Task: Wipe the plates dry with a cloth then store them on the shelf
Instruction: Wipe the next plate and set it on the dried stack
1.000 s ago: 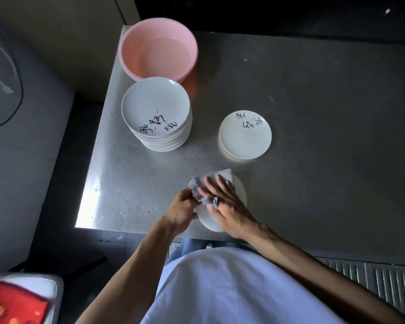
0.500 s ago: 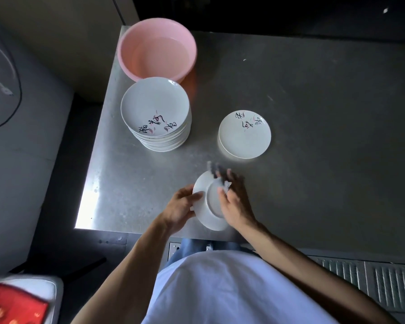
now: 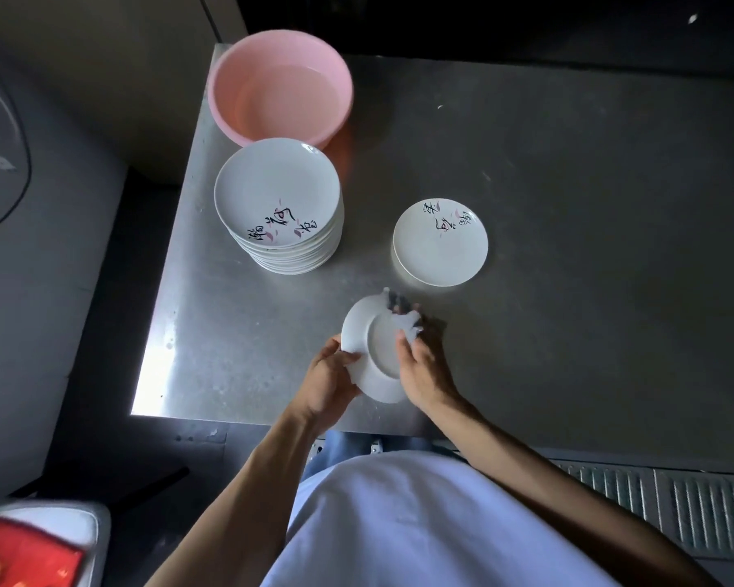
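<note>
Over the near edge of the worktop, my left hand pinches the rim of the tilted plate; my right hand bunches the cloth against it. I judge the plate stiff, breakable and slippery when wet: best held by the rim.

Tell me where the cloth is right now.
In the head view, the cloth sits bunched in the right hand, against the right rim of the held plate, near the front edge of the table.

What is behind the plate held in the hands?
The cloth sticks out past the far rim of the plate, gripped by the right hand. The plate's upper face and the fingers behind it are hidden; the left hand holds its left edge.
</note>
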A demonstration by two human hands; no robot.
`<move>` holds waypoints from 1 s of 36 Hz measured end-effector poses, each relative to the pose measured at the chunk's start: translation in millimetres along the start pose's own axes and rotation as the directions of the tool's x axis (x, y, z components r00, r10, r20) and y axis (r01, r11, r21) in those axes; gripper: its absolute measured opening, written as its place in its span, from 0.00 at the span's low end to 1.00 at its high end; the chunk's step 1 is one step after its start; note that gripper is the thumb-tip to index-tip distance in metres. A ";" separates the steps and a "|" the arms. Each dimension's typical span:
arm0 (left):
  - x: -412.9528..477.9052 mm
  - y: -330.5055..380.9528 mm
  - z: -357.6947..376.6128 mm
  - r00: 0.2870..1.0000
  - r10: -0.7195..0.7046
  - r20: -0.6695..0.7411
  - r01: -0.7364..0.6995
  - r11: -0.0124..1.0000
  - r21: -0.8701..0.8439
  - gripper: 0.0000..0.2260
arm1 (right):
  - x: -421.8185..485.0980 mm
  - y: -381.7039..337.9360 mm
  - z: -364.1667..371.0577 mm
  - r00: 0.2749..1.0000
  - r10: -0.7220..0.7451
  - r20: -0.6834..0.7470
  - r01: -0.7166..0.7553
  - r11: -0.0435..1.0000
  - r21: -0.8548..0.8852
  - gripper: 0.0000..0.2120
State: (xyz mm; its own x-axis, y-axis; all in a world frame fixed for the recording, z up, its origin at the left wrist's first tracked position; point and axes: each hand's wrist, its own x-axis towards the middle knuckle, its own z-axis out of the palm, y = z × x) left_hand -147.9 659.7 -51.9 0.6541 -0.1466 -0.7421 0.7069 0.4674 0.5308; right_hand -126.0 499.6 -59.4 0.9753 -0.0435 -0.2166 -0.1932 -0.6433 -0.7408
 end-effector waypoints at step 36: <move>15.3 3.8 17.9 0.703 0.697 0.139 -0.382 0.205 0.901 0.29 | 17.7 -1.3 -56.8 0.885 0.466 0.007 -0.422 0.794 0.437 0.12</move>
State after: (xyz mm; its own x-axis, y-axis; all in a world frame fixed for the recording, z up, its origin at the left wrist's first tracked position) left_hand -130.4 643.6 -53.9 0.9903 0.1016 -0.0945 0.1377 -0.6341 0.7609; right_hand -102.4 456.3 -26.1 0.7722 -0.3325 -0.5414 -0.6116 -0.1583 -0.7752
